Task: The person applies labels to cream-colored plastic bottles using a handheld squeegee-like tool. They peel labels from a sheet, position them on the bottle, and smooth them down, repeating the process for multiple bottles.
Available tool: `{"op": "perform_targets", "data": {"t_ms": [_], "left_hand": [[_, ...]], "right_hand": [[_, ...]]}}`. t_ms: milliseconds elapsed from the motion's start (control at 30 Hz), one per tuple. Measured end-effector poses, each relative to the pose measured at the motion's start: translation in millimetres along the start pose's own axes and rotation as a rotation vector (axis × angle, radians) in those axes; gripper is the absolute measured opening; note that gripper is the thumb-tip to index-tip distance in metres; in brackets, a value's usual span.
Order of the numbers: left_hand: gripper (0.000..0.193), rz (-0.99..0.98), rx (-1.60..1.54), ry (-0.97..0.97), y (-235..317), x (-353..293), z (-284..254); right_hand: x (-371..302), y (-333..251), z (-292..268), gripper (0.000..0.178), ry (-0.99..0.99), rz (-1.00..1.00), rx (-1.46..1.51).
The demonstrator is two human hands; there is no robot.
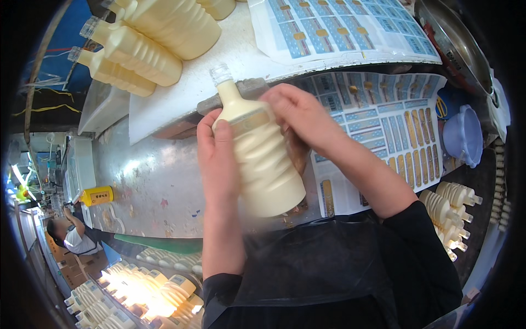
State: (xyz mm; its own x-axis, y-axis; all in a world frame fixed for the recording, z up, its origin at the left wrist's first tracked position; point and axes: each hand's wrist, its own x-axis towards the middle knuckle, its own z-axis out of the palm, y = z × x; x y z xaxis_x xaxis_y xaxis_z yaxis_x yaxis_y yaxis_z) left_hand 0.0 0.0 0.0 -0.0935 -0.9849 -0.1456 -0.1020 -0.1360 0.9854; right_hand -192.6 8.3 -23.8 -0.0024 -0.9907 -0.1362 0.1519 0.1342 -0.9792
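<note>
Right between the person's two hands is a cream bottle, neck pointing away from the body and leaning a little to the left. It has a ribbed body, a clear threaded mouth and a tan band across its shoulder. The left hand grips the left side of the shoulder, thumb on the front near the band's left end. The right hand has its fingers bent against the opposite shoulder, at the band's right end; I cannot tell whether they pinch it or just press.

The bottle is over a metal table, its neck in front of a grey block; whether its base touches anything is unclear. Just right of it lies a sheet of blue and gold stickers, and a second sticker sheet lies on the white board beyond. More cream bottles stand at the board's left side. Further right are a lavender bucket and a metal basin. A yellow container sits near the table's left end, and another person is beyond it.
</note>
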Motion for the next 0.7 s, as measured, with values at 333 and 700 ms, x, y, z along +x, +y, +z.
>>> {"op": "perform_targets", "data": {"t_ms": [333, 700], "left_hand": [[0.047, -0.009, -0.234, -0.068, -14, 0, -3], [0.048, -0.01, -0.329, -0.112, -14, 0, -6]], "right_hand": [[-22, -14, -4, 0.021, 0.278, -0.151, 0.0], [-14, -12, 11, 0.04, 0.054, 0.056, -0.156]]}}
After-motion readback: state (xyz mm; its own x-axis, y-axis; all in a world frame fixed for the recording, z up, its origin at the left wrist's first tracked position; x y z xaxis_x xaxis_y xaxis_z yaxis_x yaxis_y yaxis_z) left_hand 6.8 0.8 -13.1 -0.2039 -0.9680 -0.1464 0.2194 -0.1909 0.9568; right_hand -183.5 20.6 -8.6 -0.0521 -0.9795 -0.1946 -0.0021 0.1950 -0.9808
